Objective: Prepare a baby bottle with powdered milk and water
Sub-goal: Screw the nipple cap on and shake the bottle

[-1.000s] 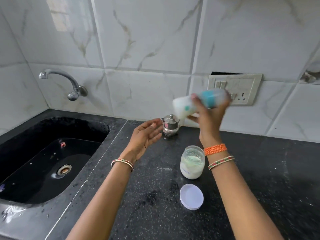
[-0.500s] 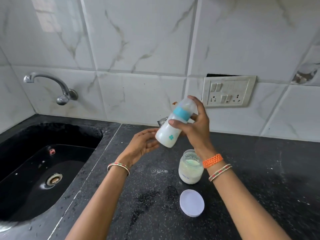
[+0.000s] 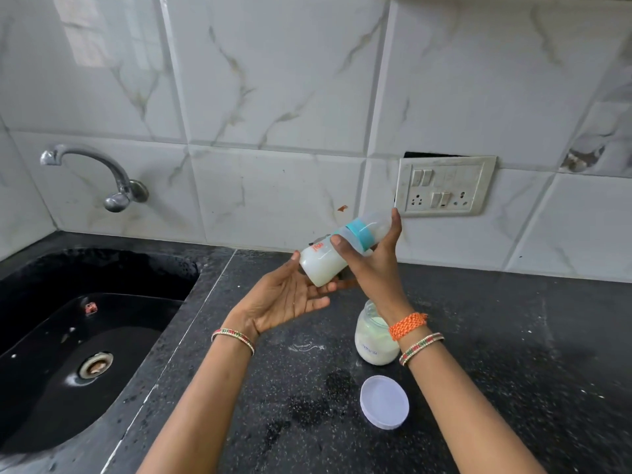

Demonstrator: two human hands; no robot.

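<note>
The baby bottle [image 3: 337, 253] is held in the air over the table [image 3: 513, 354], tilted, its base low towards the left and its capped end high towards the wall. It is filled with white liquid, the teal collar is on, and a clear cap covers the top.

Grip: the right hand [image 3: 371, 265] holds the bottle, thumb across the front and fingers curled behind the collar and cap. The left hand [image 3: 285, 297] is spread wide, palm up, touching the bottle's base but not closed on it.

Risks, as judged:
- The bottle is carried by one hand near the neck; mixing it hard could swing the heavy base out of that hold, and the flat left palm would not stop it.
- If the collar is not fully tight, tilting could let liquid leak at the thread. Tightness cannot be confirmed.
- The open jar [image 3: 374, 340] stands directly under the right wrist. A dropped forearm could tip it and spill the powder.
- The jar is uncovered, so drips could fall into it.

Count:
- Baby bottle: one.
- Powder jar: one, open.
- Jar lid [image 3: 384, 407]: one, lying flat on the table near the jar.
- Tap [image 3: 102, 176]: one.
- Sink [image 3: 51, 388]: one.
- Switch plate [image 3: 444, 186]: one.
</note>
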